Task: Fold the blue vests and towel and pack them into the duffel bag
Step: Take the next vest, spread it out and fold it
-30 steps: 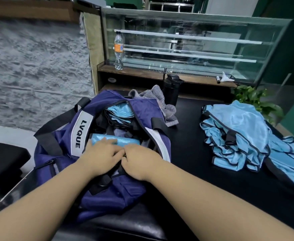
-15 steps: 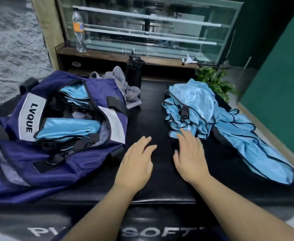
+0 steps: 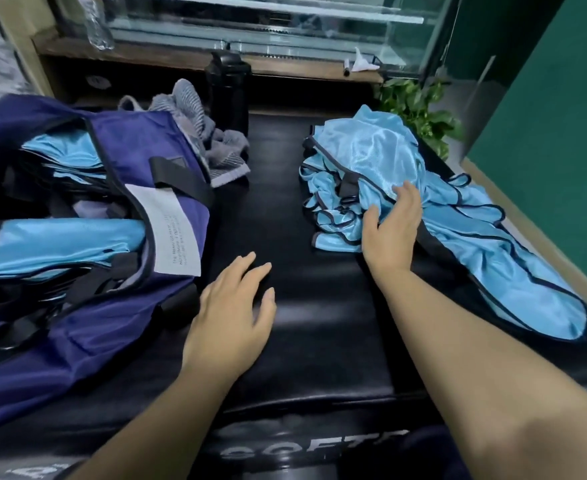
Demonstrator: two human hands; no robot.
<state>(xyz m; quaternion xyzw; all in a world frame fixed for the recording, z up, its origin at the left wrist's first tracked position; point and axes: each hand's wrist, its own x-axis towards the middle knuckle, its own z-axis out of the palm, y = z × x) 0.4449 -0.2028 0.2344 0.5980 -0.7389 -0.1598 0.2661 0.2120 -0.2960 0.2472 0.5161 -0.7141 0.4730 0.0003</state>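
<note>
Next vest being fetched from loose vest pile (image 3: 371, 174), right of the part-packed duffel bag (image 3: 119, 209).
Right hand (image 3: 391, 230) laid on the pile, fingers barely curled, nothing yet gripped; left hand (image 3: 233, 317) flat, empty; one vest must be singled out.

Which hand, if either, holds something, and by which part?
The right hand rests on the near edge of the pile of blue vests; a closed grip cannot be told. The left hand holds nothing.

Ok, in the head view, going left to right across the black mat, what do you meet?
Duffel bag → gray towel → left hand → right hand → pile of blue vests.
</note>
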